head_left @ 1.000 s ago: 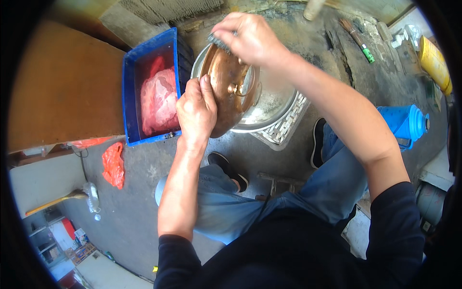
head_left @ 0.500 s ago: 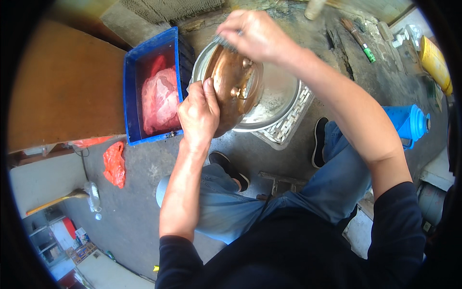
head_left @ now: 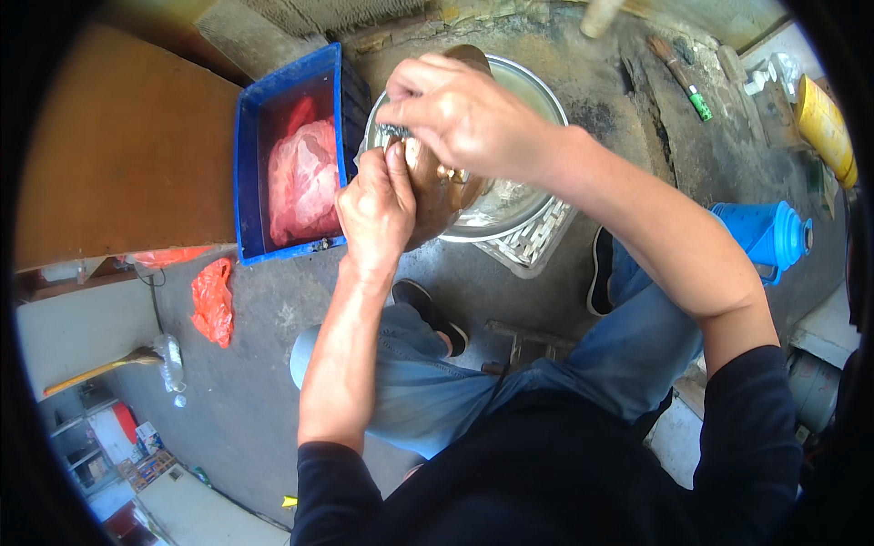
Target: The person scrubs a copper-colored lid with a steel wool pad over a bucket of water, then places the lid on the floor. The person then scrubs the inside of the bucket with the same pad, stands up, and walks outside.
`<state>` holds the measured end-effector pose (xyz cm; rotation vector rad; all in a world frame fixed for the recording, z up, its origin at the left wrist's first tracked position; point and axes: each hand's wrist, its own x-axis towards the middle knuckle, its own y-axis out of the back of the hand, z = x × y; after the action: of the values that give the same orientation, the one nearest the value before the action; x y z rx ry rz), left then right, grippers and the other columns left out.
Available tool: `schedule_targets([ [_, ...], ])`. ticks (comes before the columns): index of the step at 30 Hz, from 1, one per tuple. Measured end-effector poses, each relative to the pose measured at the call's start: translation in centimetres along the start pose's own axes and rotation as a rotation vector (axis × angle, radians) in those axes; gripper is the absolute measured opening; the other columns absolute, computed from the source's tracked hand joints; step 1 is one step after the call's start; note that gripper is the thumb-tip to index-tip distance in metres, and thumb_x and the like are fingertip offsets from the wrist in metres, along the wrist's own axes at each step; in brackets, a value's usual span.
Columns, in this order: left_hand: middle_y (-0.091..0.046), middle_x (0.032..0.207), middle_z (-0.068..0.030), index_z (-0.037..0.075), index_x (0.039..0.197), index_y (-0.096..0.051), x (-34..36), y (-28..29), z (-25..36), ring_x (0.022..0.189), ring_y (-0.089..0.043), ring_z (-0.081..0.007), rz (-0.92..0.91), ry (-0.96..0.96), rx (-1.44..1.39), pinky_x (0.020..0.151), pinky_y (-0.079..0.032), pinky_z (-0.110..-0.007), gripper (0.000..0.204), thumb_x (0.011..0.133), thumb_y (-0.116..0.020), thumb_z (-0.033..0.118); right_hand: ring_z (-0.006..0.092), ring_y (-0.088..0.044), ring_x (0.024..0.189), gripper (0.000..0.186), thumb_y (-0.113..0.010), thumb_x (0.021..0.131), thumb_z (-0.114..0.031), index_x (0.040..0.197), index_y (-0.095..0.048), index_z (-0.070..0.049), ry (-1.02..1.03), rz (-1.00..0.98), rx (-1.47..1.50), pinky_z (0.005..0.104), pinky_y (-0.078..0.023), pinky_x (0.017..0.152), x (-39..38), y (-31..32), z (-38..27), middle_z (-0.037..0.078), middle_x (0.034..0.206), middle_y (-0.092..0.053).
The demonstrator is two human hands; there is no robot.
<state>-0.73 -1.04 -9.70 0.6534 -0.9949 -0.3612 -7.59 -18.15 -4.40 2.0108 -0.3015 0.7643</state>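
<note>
My left hand (head_left: 375, 214) is closed on the near left edge of a round, copper-coloured metal vessel or lid (head_left: 428, 205) with small brass knobs on its face. The piece is tilted above a wide silver metal basin (head_left: 523, 200). Pinched in the fingers of my right hand (head_left: 469, 118) is a grey, wiry scouring pad (head_left: 393, 133), pressed to the metal close to my left thumb. My right hand hides much of the piece's upper face. Whitish, cloudy residue shows inside the basin, which rests on a white woven plastic basket (head_left: 537, 238).
A blue tub (head_left: 339, 136) with a large piece of raw meat (head_left: 305, 182) in reddish liquid stands left of the basin. An orange plastic bag (head_left: 212, 305) lies on the floor. At right are a blue flask (head_left: 760, 232), a brush (head_left: 678, 73) and a yellow container (head_left: 824, 127).
My right hand has moved down and toward my left hand with the scouring pad, along the copper-coloured piece. My left hand keeps its hold in nearly the same place.
</note>
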Motion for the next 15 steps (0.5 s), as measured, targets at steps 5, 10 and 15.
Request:
schedule_targets([
  [5, -0.061, 0.058, -0.0197, 0.004, 0.083, -0.056, 0.3, 0.2, 0.2, 0.051, -0.063, -0.0383, -0.012, 0.015, 0.030, 0.045, -0.049, -0.046, 0.019, 0.098, -0.063, 0.013, 0.0289, -0.066, 0.097, 0.024, -0.067, 0.083, 0.001, 0.104, -0.075, -0.006, -0.153, 0.143, -0.259, 0.0399, -0.055, 0.084, -0.5, 0.0, 6.4, 0.011, 0.101, -0.067],
  [10, -0.061, 0.058, -0.0200, 0.003, 0.083, -0.055, -0.1, 0.3, -0.3, 0.051, -0.064, -0.0386, -0.031, 0.037, 0.023, 0.045, -0.049, -0.047, 0.019, 0.098, -0.063, 0.013, 0.0296, -0.064, 0.098, 0.025, -0.067, 0.080, 0.001, 0.104, -0.074, -0.004, -0.046, 0.101, -0.191, 0.0388, -0.054, 0.088, -0.3, 0.2, 3.6, 0.011, 0.100, -0.066],
  [15, -0.061, 0.059, -0.0204, 0.003, 0.085, -0.056, -0.3, 0.4, -0.2, 0.052, -0.064, -0.0392, -0.026, 0.035, 0.016, 0.045, -0.049, -0.047, 0.017, 0.097, -0.063, 0.012, 0.0308, -0.063, 0.097, 0.028, -0.067, 0.079, 0.003, 0.105, -0.074, -0.005, -0.054, 0.144, -0.127, 0.0385, -0.054, 0.088, -0.8, -0.7, 3.5, 0.012, 0.102, -0.066],
])
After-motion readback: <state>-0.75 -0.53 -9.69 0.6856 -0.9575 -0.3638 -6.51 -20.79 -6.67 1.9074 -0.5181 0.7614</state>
